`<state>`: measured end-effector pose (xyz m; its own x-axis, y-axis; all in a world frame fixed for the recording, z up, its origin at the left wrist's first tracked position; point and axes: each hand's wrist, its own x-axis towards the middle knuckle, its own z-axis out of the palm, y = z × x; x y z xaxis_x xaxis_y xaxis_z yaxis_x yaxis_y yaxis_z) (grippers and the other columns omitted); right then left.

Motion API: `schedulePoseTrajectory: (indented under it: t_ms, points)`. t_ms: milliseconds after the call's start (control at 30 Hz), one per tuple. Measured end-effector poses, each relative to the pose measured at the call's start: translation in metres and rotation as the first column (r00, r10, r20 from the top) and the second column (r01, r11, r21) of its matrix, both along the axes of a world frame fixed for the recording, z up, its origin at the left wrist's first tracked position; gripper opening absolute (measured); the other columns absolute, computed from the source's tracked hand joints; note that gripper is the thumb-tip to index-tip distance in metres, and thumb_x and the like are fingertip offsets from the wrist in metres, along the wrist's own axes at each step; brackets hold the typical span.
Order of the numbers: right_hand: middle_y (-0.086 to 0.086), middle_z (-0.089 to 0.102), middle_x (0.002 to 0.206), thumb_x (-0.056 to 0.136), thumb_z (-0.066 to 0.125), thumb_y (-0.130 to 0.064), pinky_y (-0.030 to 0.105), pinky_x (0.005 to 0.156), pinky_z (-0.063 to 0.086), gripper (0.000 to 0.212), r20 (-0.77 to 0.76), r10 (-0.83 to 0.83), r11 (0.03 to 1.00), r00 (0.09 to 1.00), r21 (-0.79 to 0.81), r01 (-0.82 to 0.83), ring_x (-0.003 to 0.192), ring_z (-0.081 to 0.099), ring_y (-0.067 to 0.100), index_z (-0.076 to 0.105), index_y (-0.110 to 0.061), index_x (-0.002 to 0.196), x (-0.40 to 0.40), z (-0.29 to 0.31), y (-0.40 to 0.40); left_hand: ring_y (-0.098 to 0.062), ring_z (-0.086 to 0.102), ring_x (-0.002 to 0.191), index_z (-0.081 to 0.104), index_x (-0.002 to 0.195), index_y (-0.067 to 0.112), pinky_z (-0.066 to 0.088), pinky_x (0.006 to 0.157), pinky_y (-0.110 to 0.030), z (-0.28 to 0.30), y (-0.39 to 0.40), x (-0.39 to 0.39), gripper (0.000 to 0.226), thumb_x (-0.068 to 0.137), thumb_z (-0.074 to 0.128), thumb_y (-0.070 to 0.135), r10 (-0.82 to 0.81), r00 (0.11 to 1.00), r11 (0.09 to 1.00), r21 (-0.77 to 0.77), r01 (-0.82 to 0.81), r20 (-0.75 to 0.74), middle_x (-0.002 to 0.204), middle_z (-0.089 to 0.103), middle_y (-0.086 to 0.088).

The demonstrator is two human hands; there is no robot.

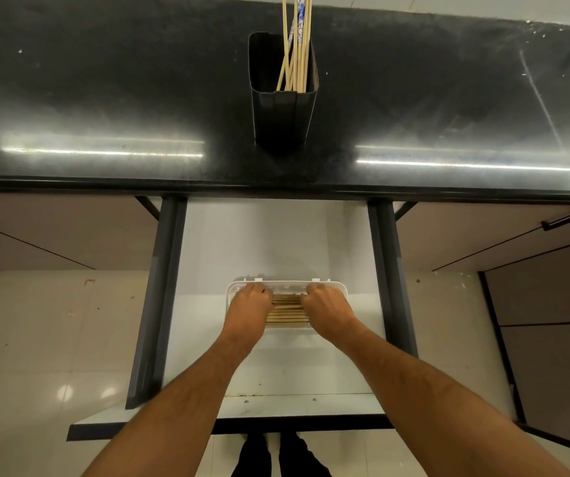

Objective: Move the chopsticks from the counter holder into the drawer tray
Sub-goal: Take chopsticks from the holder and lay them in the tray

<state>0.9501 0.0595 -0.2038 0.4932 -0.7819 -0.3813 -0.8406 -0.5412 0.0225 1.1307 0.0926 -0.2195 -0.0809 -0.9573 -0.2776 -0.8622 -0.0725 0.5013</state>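
Left grip: the left hand [247,306] lies on the left part of the white tray [340,289], fingers curled down over its far edge; whether they pinch the sticks or only rest on them cannot be told.
Right grip: the right hand [324,306] lies on the right part of the tray, fingers curled in the same way at the far edge; what they hold, if anything, cannot be told.
Sticks in tray: a flat row of wooden chopsticks [287,313] lies sideways between the two hands, their ends hidden beneath the palms.
Tray: it sits on the white floor of the open drawer [269,242], under both hands.
Drawer: pulled out towards the person, dark rails on either side of the hands, its front panel [293,406] nearer than the wrists.
Holder: a dark rectangular holder [281,111] stands upright on the desk [104,98], well beyond the hands and roughly in line with the gap between them.
Sticks in holder: a bundle of pale chopsticks [299,46] stands in its right side, leaning slightly, tops cut off by the picture's edge.
Floor: pale glossy tiles [53,339] lie left of the left forearm.
Cupboard: a door with a dark handle [565,218] is off to the right of the right hand.
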Motion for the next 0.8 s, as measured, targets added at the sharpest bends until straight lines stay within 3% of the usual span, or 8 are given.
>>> schedulePoseTrajectory:
  t_ms: [100, 233, 367, 467, 533, 667, 733, 800]
  points:
    - [0.011, 0.070, 0.109, 0.089, 0.070, -0.017, 0.037, 0.082, 0.059, 0.024, 0.020, -0.017, 1.000, 1.000, 0.018, 0.017, 0.093, 0.069, 0.027, 0.074, -0.009, 0.112, 0.001, -0.004, 0.000, -0.022, 0.065, 0.107, 0.069, 0.116, 0.012, 0.055, 0.094, -0.032, 0.004, 0.000, 0.001, 0.025, 0.093, 0.063, 0.008, 0.029, 0.999, 0.998, 0.056, -0.031, 0.031, 0.121, 0.068, -0.007]
    - [0.010, 0.071, 0.112, 0.089, 0.072, -0.015, 0.037, 0.086, 0.059, 0.029, 0.096, -0.077, 0.997, 0.992, 0.033, 0.074, 0.095, 0.071, 0.027, 0.071, -0.011, 0.117, -0.001, -0.006, 0.000, -0.033, 0.062, 0.095, 0.065, 0.098, 0.004, 0.051, 0.081, -0.039, 0.005, 0.000, 0.001, 0.018, 0.088, 0.058, -0.009, 0.046, 0.999, 0.998, 0.045, -0.047, 0.024, 0.103, 0.066, -0.016]
    - [0.011, 0.070, 0.113, 0.086, 0.075, -0.017, 0.036, 0.086, 0.057, 0.031, 0.162, -0.106, 0.994, 0.981, -0.003, 0.108, 0.095, 0.069, 0.026, 0.069, -0.010, 0.116, -0.006, -0.006, 0.003, -0.035, 0.054, 0.108, 0.062, 0.111, -0.004, 0.042, 0.093, -0.043, -0.001, 0.003, 0.001, 0.027, 0.088, 0.054, -0.015, 0.064, 0.997, 0.998, -0.024, -0.065, -0.034, 0.115, 0.062, -0.021]
    - [0.010, 0.069, 0.116, 0.087, 0.075, -0.022, 0.035, 0.090, 0.055, 0.033, 0.180, -0.116, 0.993, 0.977, -0.014, 0.120, 0.099, 0.068, 0.024, 0.067, -0.010, 0.117, -0.007, -0.009, 0.004, -0.023, 0.056, 0.117, 0.056, 0.132, 0.007, 0.051, 0.101, -0.034, -0.004, 0.006, 0.000, 0.040, 0.093, 0.065, 0.005, 0.074, 0.997, 0.995, -0.066, -0.075, -0.013, 0.131, 0.059, -0.010]
    - [0.009, 0.070, 0.116, 0.088, 0.074, -0.023, 0.034, 0.092, 0.055, 0.032, 0.173, -0.116, 0.993, 0.978, -0.013, 0.120, 0.099, 0.068, 0.023, 0.068, -0.011, 0.117, -0.006, -0.009, 0.004, -0.020, 0.058, 0.119, 0.054, 0.137, 0.016, 0.055, 0.100, -0.034, -0.002, 0.006, 0.000, 0.040, 0.098, 0.061, 0.016, 0.116, 0.993, 0.993, -0.013, -0.116, -0.032, 0.135, 0.059, -0.005]
    - [0.009, 0.070, 0.115, 0.086, 0.077, -0.026, 0.034, 0.091, 0.057, 0.036, 0.182, -0.122, 0.993, 0.976, 0.012, 0.121, 0.098, 0.069, 0.022, 0.070, -0.011, 0.118, -0.005, -0.009, 0.005, -0.031, 0.051, 0.122, 0.057, 0.127, 0.003, 0.046, 0.103, -0.041, -0.006, 0.003, 0.004, 0.033, 0.096, 0.051, -0.004, 0.037, 0.999, 0.999, -0.025, -0.037, -0.019, 0.131, 0.058, -0.018]
    - [0.009, 0.070, 0.114, 0.084, 0.080, -0.026, 0.034, 0.089, 0.057, 0.037, 0.180, -0.110, 0.994, 0.978, 0.011, 0.110, 0.096, 0.070, 0.022, 0.071, -0.011, 0.117, -0.006, -0.007, 0.005, -0.027, 0.052, 0.122, 0.057, 0.130, 0.005, 0.046, 0.103, -0.034, -0.010, 0.005, 0.005, 0.034, 0.096, 0.056, 0.001, 0.076, 0.994, 0.996, -0.034, -0.079, -0.075, 0.134, 0.057, -0.014]
    - [0.009, 0.071, 0.114, 0.084, 0.079, -0.025, 0.034, 0.088, 0.057, 0.035, 0.182, -0.103, 0.995, 0.978, 0.006, 0.104, 0.096, 0.070, 0.023, 0.072, -0.011, 0.116, -0.008, -0.006, 0.004, -0.016, 0.056, 0.118, 0.054, 0.137, 0.015, 0.050, 0.097, -0.016, -0.006, 0.006, 0.003, 0.038, 0.099, 0.060, 0.016, 0.139, 0.985, 0.990, -0.005, -0.140, -0.102, 0.137, 0.058, -0.005]
